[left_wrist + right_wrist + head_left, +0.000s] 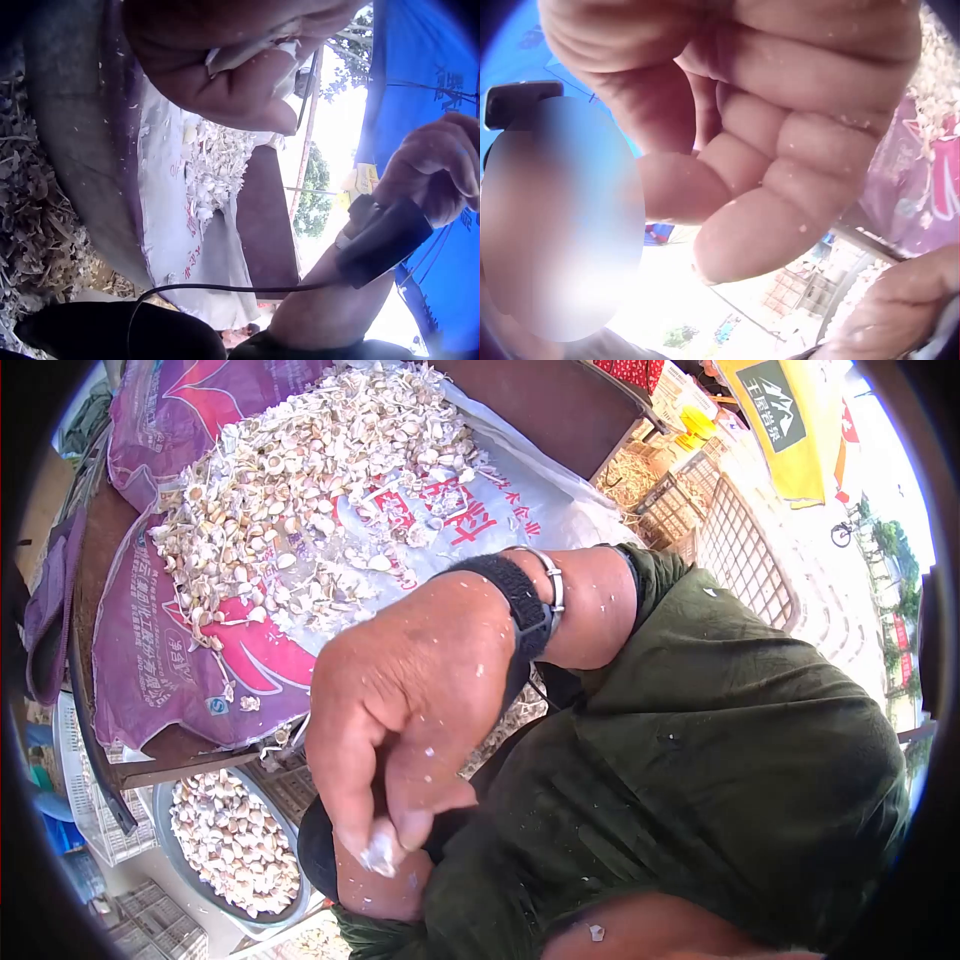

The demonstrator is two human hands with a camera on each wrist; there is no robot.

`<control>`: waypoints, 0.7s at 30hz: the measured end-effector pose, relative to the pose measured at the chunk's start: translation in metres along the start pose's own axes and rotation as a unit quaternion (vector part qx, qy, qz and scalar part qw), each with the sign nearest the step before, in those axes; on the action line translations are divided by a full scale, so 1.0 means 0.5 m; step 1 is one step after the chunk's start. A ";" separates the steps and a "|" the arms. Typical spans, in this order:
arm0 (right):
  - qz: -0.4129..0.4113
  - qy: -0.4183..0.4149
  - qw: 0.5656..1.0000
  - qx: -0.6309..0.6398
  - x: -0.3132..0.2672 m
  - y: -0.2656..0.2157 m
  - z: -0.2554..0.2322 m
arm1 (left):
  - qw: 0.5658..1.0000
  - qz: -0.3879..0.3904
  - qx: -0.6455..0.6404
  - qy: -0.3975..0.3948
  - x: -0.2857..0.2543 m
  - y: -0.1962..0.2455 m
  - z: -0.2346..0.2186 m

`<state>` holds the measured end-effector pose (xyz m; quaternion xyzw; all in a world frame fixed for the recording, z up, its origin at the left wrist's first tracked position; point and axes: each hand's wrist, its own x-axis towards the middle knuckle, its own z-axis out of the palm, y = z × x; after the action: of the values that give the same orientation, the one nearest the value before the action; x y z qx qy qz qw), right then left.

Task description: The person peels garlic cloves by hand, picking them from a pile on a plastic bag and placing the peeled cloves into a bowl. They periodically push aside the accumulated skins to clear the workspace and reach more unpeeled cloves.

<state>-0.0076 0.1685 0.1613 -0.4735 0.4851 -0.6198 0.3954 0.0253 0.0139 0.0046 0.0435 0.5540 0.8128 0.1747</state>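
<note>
In the head view my right hand (410, 690) reaches down with a wrist strap and bracelet on it. Its thumb and forefinger pinch a small whitish garlic clove (378, 852). The right wrist view has the same hand's curled fingers (761, 232) up close, hiding the clove. My left hand (247, 82) curls its fingers around papery pale garlic skin (251, 54) in the left wrist view. From the head, that hand is mostly hidden behind the right one, with its forearm (375, 890) showing below. A heap of garlic cloves (320, 460) lies on the tabletop sacking beyond the hands.
Purple and white printed sacks (150, 650) cover the table. Below its near left edge stands a grey basin (290, 830) full of cloves. Plastic crates (745, 545) are at the right. Dry skins (37, 195) litter the ground, and dark green cloth (700, 740) covers my body.
</note>
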 end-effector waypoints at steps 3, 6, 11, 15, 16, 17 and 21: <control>-0.112 -0.051 0.992 -0.014 0.017 -0.006 0.048 | 0.983 -0.121 -0.139 -0.011 0.004 0.011 -0.020; -0.111 -0.047 0.991 -0.057 0.016 -0.008 0.056 | 0.952 -0.196 -0.233 -0.020 0.009 0.018 -0.022; -0.109 -0.042 0.987 -0.113 0.024 0.009 0.053 | 0.953 -0.185 -0.239 -0.006 0.002 0.024 -0.017; -0.097 -0.029 0.984 -0.148 0.017 0.034 0.039 | 0.962 -0.177 -0.207 -0.020 0.004 0.025 -0.019; -0.094 -0.026 0.983 -0.156 0.014 0.041 0.033 | 0.961 -0.182 -0.208 -0.019 0.004 0.023 -0.022; -0.087 -0.023 0.982 -0.167 0.009 0.045 0.024 | 0.958 -0.190 -0.212 -0.025 0.003 0.021 -0.026; -0.064 -0.024 0.975 -0.214 0.002 0.057 -0.023 | 0.984 -0.099 -0.133 -0.060 0.001 0.016 -0.028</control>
<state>-0.0182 0.1641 0.1328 -0.5917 0.5655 -0.5141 0.2563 0.0191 -0.0009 0.0063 0.0133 0.4311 0.8538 0.2914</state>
